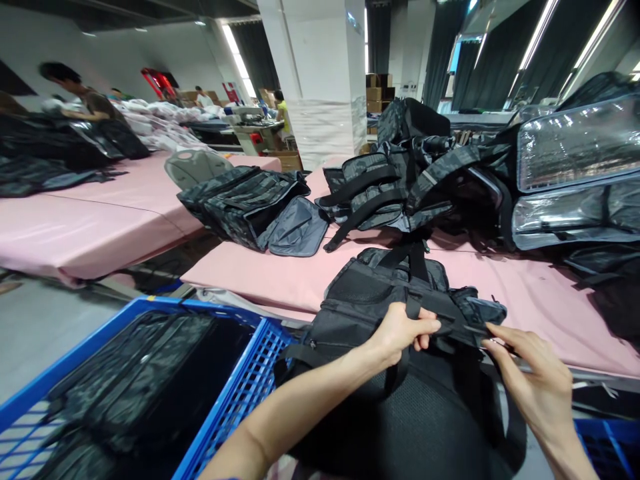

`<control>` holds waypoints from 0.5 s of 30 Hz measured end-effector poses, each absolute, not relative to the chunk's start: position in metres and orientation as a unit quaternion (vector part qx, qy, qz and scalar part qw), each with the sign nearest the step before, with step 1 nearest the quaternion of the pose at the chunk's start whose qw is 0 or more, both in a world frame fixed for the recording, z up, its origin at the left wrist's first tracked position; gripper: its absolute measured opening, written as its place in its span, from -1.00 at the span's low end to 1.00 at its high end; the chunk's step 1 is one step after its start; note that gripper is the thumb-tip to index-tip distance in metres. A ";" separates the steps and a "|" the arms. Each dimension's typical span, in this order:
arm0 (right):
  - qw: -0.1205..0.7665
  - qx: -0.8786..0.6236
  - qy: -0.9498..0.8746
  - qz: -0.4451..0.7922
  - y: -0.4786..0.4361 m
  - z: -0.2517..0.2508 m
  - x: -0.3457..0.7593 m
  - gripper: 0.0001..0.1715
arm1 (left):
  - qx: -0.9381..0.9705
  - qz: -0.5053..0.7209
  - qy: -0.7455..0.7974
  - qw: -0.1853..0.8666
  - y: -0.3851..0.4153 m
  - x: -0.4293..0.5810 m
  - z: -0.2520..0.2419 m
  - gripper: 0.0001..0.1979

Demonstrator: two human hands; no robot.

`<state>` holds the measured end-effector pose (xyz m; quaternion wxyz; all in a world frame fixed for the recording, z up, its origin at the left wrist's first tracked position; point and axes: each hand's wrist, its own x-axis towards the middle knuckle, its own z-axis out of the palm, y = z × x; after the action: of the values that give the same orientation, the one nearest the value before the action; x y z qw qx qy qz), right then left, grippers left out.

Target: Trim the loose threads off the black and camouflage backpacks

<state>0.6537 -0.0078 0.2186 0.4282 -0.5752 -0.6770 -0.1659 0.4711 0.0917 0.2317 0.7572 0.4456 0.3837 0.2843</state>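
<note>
Black backpack [385, 293], blue crate [240, 373], pink table [280, 273] — camouflage-grey bags [245, 207]
</note>
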 end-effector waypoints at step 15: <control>0.316 -0.546 -0.723 -0.282 -0.012 0.233 0.652 -0.73 | 0.503 0.262 0.370 0.736 0.093 0.471 0.235 -0.89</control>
<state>0.6521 -0.0116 0.2327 0.3164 -0.5464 -0.7225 -0.2816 0.4709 0.0932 0.2354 0.7359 0.5031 0.3698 0.2620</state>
